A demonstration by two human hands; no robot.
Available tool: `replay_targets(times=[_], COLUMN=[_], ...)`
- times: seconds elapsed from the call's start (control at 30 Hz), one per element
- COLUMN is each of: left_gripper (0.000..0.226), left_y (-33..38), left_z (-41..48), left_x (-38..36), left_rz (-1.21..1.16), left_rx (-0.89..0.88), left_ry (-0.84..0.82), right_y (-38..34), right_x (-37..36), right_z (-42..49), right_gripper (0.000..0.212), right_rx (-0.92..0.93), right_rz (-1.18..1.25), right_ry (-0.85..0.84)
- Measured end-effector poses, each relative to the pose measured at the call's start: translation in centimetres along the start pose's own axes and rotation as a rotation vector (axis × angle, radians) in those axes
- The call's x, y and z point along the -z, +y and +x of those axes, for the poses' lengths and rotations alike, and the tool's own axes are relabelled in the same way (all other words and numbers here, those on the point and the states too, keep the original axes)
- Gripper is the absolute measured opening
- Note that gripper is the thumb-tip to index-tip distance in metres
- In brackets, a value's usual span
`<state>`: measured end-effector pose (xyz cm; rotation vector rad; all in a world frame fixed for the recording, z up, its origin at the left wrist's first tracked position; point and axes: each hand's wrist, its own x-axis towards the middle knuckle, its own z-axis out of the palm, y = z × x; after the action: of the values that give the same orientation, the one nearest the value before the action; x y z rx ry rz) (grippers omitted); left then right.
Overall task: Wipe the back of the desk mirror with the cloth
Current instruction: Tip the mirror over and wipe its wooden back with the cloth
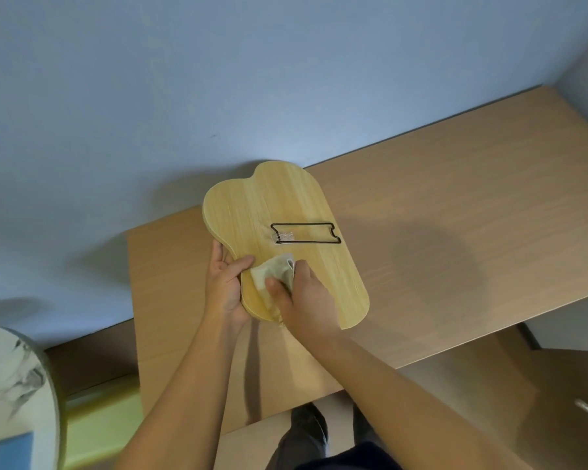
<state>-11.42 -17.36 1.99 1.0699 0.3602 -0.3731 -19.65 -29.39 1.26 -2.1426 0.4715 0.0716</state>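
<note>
The right hand (302, 293) is closed around a small pale cloth (275, 271) and presses it down on the wooden back of the desk mirror (279, 212). The left hand (226, 283) grips the mirror's near left edge, with the thumb on top and the fingers curled under, so the mirror does not slide. The mirror lies face down on the desk (455, 205), right in front of the person. Its long side runs from the near right corner up to the rounded far end by the blue wall (218, 62). The cloth sits at the near end, so most of the wood that may still need wiping lies farther away from the hands, up toward the wall. A thin black wire stand (304, 233) lies flat on the wood just past the cloth. I think the right hand is the one to push the cloth along the long side, and it must go around or over that wire. The left hand is nearer the edge, so it looks best for holding.
</note>
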Motion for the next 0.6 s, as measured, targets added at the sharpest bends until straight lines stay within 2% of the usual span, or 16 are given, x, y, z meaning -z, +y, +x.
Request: replay_targets(times=[0.4,0.6], left_gripper=[0.080,0.079], left_y=[-1.4,-1.4], left_z=[1.0,1.2], left_x=[2.6,2.7], left_rz=[-0.050,-0.081], left_rx=[0.053,0.044], left_ry=[0.022,0.011], right_y=[12.1,12.1], right_x=[3.6,6.4], right_z=[1.9,2.7], right_gripper=[0.038,0.031], right_rx=[-0.176,-0.259], right_rz=[-0.214,-0.207], right_ry=[0.207,0.299])
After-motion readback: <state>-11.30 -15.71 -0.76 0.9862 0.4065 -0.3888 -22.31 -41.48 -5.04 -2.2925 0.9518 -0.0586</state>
